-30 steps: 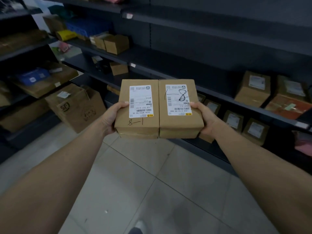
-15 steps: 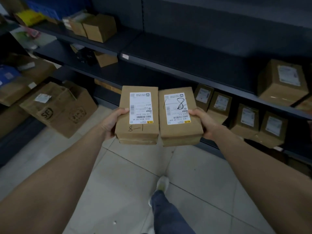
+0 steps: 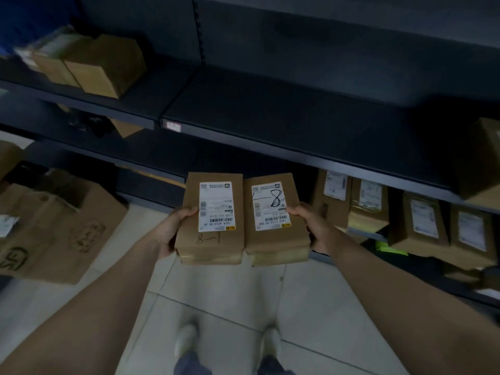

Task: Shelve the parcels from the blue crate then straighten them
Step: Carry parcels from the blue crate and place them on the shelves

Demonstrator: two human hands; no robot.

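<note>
Two brown cardboard parcels with white shipping labels are held side by side in front of me, over the tiled floor. My left hand grips the left parcel, marked "8-1", by its outer side. My right hand grips the right parcel, scrawled with "1-8", by its outer side. The two parcels touch along their inner edges. Just beyond them runs the dark metal shelving, with a bare stretch of shelf straight ahead. A blue shape shows at the top left corner, too blurred to identify.
Several labelled parcels stand in a row on the low shelf at right. Two brown boxes sit on the upper shelf at left. A large cardboard carton lies on the floor at left. My feet stand on grey tiles.
I have stepped closer to the shelving and the view has tilted down. The two parcels stay gripped in both hands, now lower against the shelves. Both feet are in view.
</note>
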